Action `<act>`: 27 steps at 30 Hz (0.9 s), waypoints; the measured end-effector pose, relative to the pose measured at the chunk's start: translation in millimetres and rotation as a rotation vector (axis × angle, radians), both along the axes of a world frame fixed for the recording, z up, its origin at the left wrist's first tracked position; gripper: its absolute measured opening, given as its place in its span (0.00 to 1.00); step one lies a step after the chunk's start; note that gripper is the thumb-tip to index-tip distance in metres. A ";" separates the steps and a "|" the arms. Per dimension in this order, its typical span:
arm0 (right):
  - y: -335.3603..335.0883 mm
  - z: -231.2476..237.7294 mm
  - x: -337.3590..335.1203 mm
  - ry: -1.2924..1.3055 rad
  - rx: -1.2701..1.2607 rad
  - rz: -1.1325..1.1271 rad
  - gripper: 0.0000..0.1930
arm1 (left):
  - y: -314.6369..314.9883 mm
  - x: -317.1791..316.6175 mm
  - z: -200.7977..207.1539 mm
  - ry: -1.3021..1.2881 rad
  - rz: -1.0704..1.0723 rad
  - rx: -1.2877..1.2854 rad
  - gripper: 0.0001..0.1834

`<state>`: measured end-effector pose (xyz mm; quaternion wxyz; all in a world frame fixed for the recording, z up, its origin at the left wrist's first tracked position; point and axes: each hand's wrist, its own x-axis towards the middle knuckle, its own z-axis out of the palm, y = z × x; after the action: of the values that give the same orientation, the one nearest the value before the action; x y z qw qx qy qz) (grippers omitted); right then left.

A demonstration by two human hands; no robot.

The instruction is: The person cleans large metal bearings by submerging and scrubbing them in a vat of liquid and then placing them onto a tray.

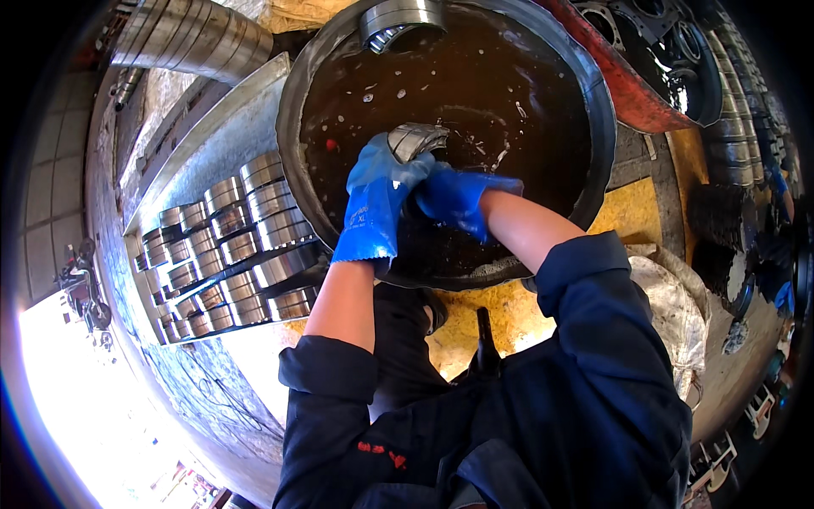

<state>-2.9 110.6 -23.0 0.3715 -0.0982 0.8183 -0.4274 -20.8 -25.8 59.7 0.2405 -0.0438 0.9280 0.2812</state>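
Both my hands wear blue rubber gloves and meet over a round tub (600, 110) of dark brown liquid. A shiny metal roller bearing (415, 141) with slanted rollers sits tilted at their far side. My left hand (379, 165) is closed around its left and near side. My right hand (443, 188) presses in against its near right edge, closed, with the fingertips partly hidden by the left glove and the bearing. Another roller bearing (405, 15) rests at the tub's far rim, with rollers showing inside its ring.
To the left, a metal tray (140, 280) holds rows of shiny bearing rings (225, 193). A stack of large rings (191, 38) lies at the far left. A red-sided container (606, 81) with dark metal parts stands at the far right, and a pale sack (670, 314) at the near right.
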 end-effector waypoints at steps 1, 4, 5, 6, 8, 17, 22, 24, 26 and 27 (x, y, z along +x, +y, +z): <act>-10.6 5.5 3.6 0.027 -0.048 -0.024 0.19 | -4.3 1.3 -4.4 0.022 0.036 -0.045 0.36; -29.6 10.8 8.6 0.065 -0.111 -0.076 0.19 | -7.1 6.7 -13.6 0.070 0.118 -0.096 0.34; -25.4 8.7 11.6 0.070 -0.112 -0.098 0.19 | -1.3 6.7 -14.9 0.091 0.157 -0.096 0.32; -19.1 5.8 12.2 0.064 -0.091 -0.095 0.19 | 2.3 6.2 -16.7 0.093 0.153 -0.083 0.32; -7.2 2.0 13.3 0.048 -0.045 -0.071 0.20 | 5.4 5.6 -19.8 0.110 0.119 -0.038 0.33; 31.5 -14.3 21.1 0.295 -0.023 0.347 0.24 | 5.4 9.1 -10.2 -0.034 0.112 -0.176 0.46; 63.6 46.9 -17.1 0.245 0.722 0.395 0.20 | -2.6 17.4 -3.6 -0.078 0.050 -0.169 0.48; 77.7 66.2 -24.3 0.294 0.653 0.309 0.18 | -4.2 19.8 -6.3 -0.052 0.023 -0.143 0.47; 84.2 75.1 -22.1 0.328 0.586 0.199 0.17 | 5.9 23.0 -1.6 -0.105 -0.054 -0.184 0.45; 85.4 77.2 -18.6 0.348 0.510 0.081 0.17 | 9.1 25.2 0.8 -0.099 -0.062 -0.158 0.44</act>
<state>-21.6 195.9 54.2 0.2552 -0.1060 0.9459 -0.1699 4.4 -16.7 60.5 0.2905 -0.0478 0.9351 0.1972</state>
